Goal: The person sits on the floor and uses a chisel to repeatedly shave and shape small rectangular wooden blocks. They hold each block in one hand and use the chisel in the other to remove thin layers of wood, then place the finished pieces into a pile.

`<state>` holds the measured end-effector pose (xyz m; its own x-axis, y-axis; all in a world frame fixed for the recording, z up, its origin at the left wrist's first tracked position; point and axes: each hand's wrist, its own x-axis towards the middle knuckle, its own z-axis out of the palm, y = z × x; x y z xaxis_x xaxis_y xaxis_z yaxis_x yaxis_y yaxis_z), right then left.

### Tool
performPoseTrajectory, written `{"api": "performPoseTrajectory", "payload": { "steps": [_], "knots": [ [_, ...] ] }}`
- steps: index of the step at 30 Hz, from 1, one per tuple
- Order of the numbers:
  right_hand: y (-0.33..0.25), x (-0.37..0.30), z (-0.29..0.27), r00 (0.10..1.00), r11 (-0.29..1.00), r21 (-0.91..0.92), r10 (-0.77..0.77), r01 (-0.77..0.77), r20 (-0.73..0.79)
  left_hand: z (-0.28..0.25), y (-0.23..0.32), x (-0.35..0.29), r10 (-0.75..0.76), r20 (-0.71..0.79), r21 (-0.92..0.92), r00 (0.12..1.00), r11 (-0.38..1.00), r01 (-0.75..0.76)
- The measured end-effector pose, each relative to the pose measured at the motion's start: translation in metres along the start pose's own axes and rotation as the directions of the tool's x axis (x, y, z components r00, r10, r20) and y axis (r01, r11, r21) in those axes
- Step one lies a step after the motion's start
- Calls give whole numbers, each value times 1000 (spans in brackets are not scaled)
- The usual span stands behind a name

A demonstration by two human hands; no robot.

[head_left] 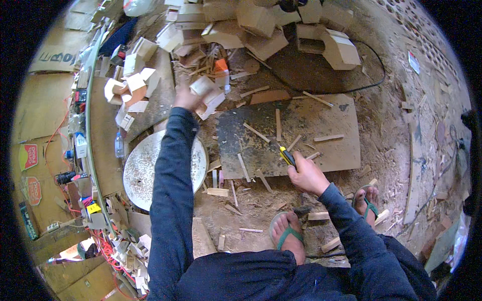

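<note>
My left hand point(187, 99) is stretched far forward and closed on a pale wooden block point(205, 86) at the edge of a heap of cut wooden pieces point(251, 25). My right hand point(307, 173) grips a yellow and black utility knife point(287, 155), its tip over a flat dusty board point(331, 130) on the ground. Thin wooden strips point(256, 132) lie scattered on that board. Both arms wear dark blue sleeves.
A round pale disc point(138, 173) lies left of the board. My feet in green sandals point(287, 235) rest on the sawdust-covered ground. A black cable point(374, 55) curves beyond the board. More blocks point(131, 85) and cardboard sheets point(45, 105) lie at left, with red wires point(103, 243) below.
</note>
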<state>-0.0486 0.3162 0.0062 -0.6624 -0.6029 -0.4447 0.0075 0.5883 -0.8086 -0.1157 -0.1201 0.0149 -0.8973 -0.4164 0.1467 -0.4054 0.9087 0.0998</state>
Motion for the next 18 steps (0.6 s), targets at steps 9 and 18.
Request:
{"api": "performPoseTrajectory", "payload": {
  "steps": [9,18],
  "knots": [
    [-1,-4,-15,992,991,129,35,-20,-118,-53,68,-56,256,126,-137,958,961,-239],
    [-45,27,56,999,938,346,-9,-7,46,-42,81,-147,279,293,-104,915,960,-259]
  ]
}}
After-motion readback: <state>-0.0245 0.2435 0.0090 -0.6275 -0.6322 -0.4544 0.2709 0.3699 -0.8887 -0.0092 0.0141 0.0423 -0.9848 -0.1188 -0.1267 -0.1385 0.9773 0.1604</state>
